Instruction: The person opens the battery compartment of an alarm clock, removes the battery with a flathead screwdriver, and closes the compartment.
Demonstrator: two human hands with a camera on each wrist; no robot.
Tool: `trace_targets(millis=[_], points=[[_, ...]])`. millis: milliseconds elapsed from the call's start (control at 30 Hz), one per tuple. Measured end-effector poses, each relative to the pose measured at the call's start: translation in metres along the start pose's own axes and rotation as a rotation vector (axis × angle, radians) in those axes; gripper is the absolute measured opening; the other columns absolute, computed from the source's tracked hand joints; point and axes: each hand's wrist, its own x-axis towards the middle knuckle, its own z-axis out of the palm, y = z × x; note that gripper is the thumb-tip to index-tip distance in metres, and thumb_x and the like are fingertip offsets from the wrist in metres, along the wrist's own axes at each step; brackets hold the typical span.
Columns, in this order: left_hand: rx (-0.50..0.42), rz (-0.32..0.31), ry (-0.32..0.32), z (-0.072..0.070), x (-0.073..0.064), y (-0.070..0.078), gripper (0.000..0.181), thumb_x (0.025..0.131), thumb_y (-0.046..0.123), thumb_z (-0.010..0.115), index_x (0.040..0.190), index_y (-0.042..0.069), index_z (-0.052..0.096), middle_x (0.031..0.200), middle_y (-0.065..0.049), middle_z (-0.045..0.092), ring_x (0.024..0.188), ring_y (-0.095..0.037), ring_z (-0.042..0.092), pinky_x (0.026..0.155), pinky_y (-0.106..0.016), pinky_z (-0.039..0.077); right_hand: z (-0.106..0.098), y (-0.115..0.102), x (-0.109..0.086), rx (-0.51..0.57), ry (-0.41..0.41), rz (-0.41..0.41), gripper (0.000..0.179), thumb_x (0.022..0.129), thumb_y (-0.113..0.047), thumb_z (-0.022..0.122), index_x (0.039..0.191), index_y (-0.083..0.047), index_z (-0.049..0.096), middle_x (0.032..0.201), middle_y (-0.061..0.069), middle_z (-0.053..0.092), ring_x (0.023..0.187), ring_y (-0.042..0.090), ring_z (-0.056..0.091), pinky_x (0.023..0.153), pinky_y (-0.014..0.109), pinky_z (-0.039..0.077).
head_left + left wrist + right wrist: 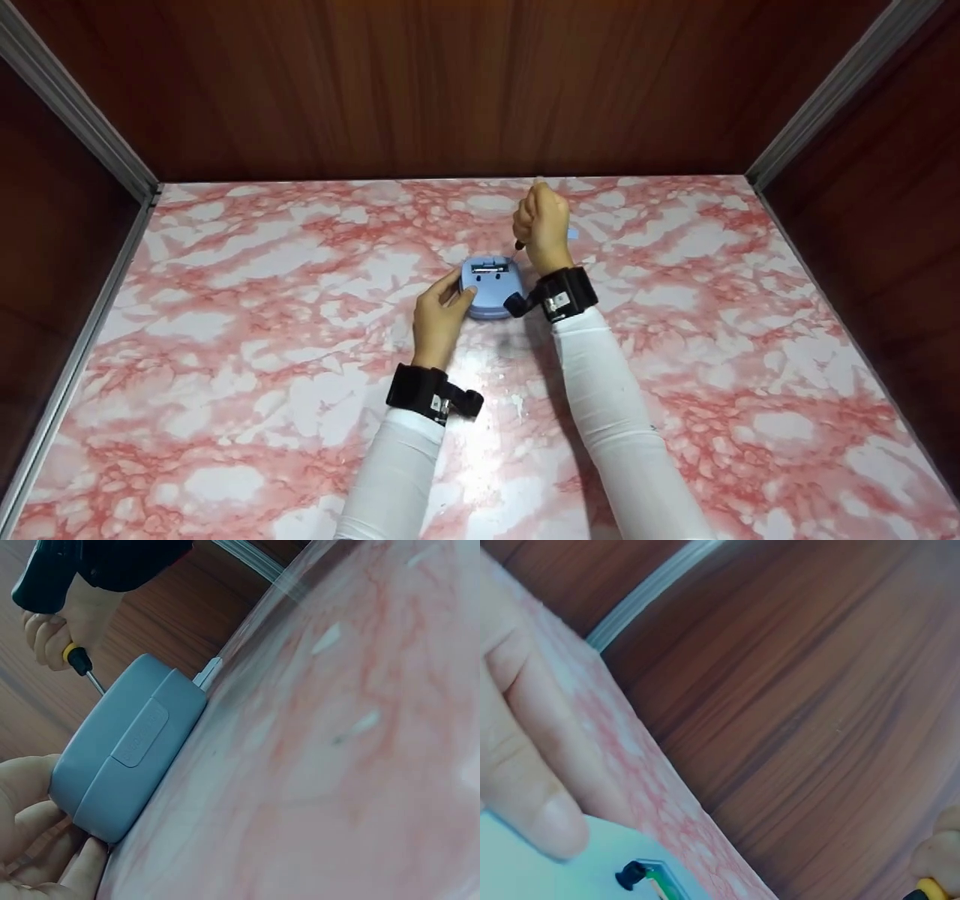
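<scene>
A light-blue rounded plastic case (493, 294) lies on the table, its upper face showing a slot with silvery and dark parts inside and two dark spots. My left hand (439, 319) grips its left side, thumb on the upper face. At the far right corner, my right hand (544, 221) holds a screwdriver (78, 658) with a black and yellow handle, in a closed fist. In the left wrist view its metal shaft points down at the case; the tip is hidden behind it. The right wrist view shows a black post and a green strip in the opening.
A small light-blue piece (573, 233) lies just right of my right hand. The red-and-white marbled table (247, 360) is bounded by a brown wood-grain panel (450, 90) behind and panels with grey metal edging at both sides.
</scene>
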Motion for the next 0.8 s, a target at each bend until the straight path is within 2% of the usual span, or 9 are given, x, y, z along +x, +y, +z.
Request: trace_targets(millis=[333,533,800], points=[[-0.046,-0.002,-0.005,0.002,0.001,0.0,0.047,0.088,0.017,0.072,0.132,0.009,0.059,0.137,-0.004,0.055,0.121,-0.015,0.055,0.095,-0.017,0.046,-0.005,-0.004,0.004,0.071,0.039,0.049,0.052,0.104,-0.017,0.031,0.052,-0.014,0.027,0.042,-0.007,0.022,0.036,0.006,0.013,0.035,0.022,0.005],[-0.035,-0.004,0.0,0.002,0.002,-0.001,0.047,0.088,0.018,0.072,0.132,0.01,0.059,0.136,-0.004,0.056,0.121,-0.015,0.056,0.094,-0.017,0.046,-0.013,-0.005,0.009,0.124,0.069,0.065,0.051,0.105,-0.016,0.028,0.054,-0.014,0.026,0.041,-0.008,0.023,0.036,0.006,0.013,0.034,0.022,0.006],[-0.026,-0.004,-0.018,0.0,0.0,-0.001,0.049,0.089,0.021,0.071,0.134,0.01,0.057,0.136,-0.005,0.056,0.122,-0.014,0.055,0.095,-0.018,0.047,-0.025,-0.006,0.008,0.27,0.154,0.102,0.053,0.104,-0.02,0.031,0.051,-0.016,0.028,0.042,-0.007,0.022,0.035,0.004,0.016,0.034,0.019,0.008]])
